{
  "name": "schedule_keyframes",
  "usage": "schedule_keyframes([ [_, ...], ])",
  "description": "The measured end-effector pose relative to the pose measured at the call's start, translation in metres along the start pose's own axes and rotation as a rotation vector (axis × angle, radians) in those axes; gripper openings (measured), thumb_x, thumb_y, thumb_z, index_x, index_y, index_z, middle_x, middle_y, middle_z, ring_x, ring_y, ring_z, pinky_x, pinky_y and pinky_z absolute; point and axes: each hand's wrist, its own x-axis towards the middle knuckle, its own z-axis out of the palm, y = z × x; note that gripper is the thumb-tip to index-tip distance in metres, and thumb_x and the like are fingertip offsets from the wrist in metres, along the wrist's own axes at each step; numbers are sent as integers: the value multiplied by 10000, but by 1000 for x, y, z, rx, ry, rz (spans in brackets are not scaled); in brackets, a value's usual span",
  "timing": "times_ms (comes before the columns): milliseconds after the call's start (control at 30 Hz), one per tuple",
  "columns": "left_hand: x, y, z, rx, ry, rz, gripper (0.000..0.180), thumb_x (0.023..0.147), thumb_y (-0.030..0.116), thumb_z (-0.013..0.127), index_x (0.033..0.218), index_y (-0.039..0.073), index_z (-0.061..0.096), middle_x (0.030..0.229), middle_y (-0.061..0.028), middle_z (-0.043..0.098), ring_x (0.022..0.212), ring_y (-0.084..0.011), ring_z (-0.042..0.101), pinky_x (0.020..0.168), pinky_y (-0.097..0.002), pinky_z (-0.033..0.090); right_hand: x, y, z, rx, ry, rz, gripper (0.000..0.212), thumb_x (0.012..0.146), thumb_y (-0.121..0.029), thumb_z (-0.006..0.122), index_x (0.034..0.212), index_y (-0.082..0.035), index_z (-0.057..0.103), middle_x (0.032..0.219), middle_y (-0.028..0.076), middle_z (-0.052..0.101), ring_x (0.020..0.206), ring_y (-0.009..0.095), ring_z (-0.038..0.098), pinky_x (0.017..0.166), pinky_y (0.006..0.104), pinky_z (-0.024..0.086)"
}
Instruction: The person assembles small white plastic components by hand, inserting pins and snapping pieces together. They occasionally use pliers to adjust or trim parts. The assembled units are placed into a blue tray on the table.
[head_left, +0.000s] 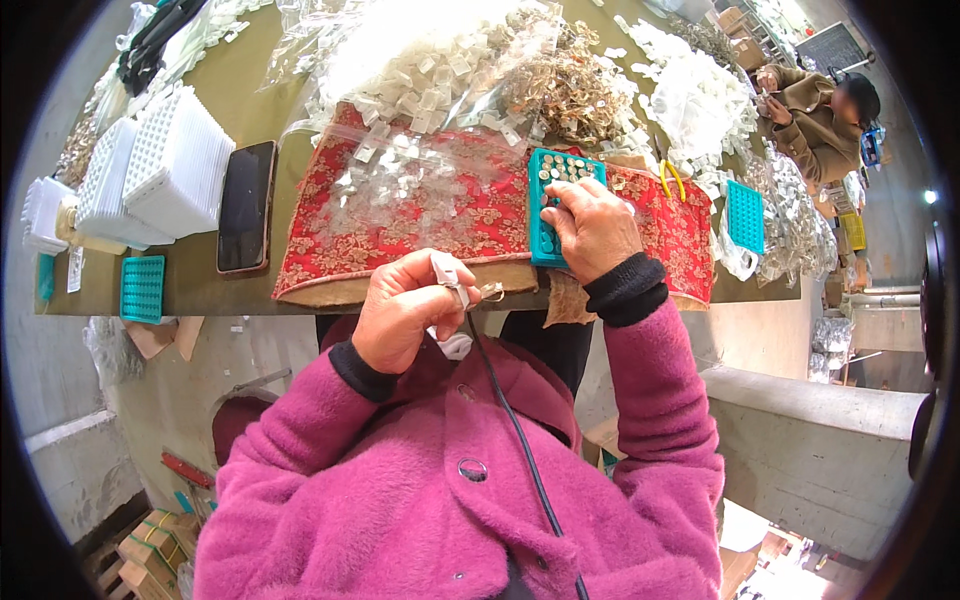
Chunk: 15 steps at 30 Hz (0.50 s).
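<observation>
Clear bags (420, 60) lie far; right hand (592, 230) presses the teal tray (548, 200), left hand (405, 305) pinches a small white part (446, 270) nearer.

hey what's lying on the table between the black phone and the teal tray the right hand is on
In the head view, between the black phone and the teal tray under the right hand lies a red patterned cloth, strewn with small clear plastic pieces.

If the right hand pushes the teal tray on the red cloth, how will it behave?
The teal tray looks thin and light, so it would probably slide or bunch the red cloth. It lies flat, so tipping seems unlikely. The small pieces in its holes may rattle out if the right hand jolts it.
</observation>
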Motion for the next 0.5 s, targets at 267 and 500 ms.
schedule_keyframes([
  [267,12,2,8,2,-52,5,144,839,-39,597,927,26,691,836,-73,724,560,-66,534,501,-216,391,9,10,-1,-42,-78,-92,121,928,-165,718,971,-68,662,985,172,646,903,402,676,784,494,555],
  [500,16,-4,11,-24,-71,-16,162,859,-28,628,990,24,707,874,-72,734,594,-69,561,513,-212,414,-13,21,1,-172,26,-100,85,939,-125,698,981,-78,641,963,161,632,896,367,685,765,451,565],
])
